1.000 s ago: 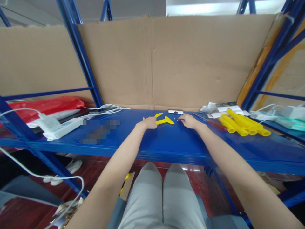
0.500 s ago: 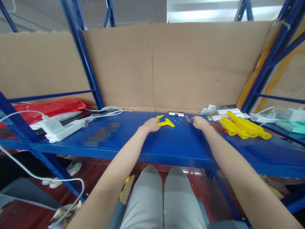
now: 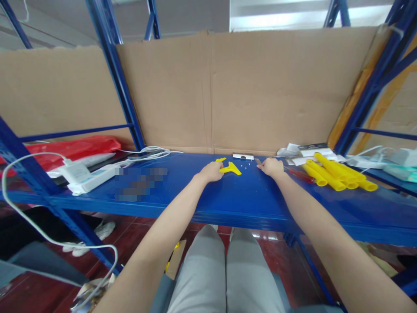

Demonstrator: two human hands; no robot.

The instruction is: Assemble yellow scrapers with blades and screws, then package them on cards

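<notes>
My left hand point(image 3: 211, 172) is closed around a yellow plastic piece point(image 3: 232, 168) with a flared, wedge-like end pointing right; part of it is hidden in my fingers. To the right, my right hand point(image 3: 273, 167) pinches a thin, flat greyish-brown strip point(image 3: 258, 161) low over the blue tabletop. Between my hands lie several tiny white bits point(image 3: 246, 165). Just behind them is a small white box point(image 3: 243, 156) with a dark mark. A red tool handle point(image 3: 302, 175) lies beside my right wrist.
Several yellow tubes point(image 3: 339, 171) and white packets point(image 3: 314, 153) lie at the right. On the left are a white power strip point(image 3: 94, 177), coiled white cables point(image 3: 153, 152) and a red bag point(image 3: 71, 150). A cardboard panel point(image 3: 260, 91) stands along the back, between blue uprights.
My right hand has shifted slightly left and closed on the thin strip, which lay just beside its fingertips before. My left hand still holds the yellow piece. The view has moved slightly.
</notes>
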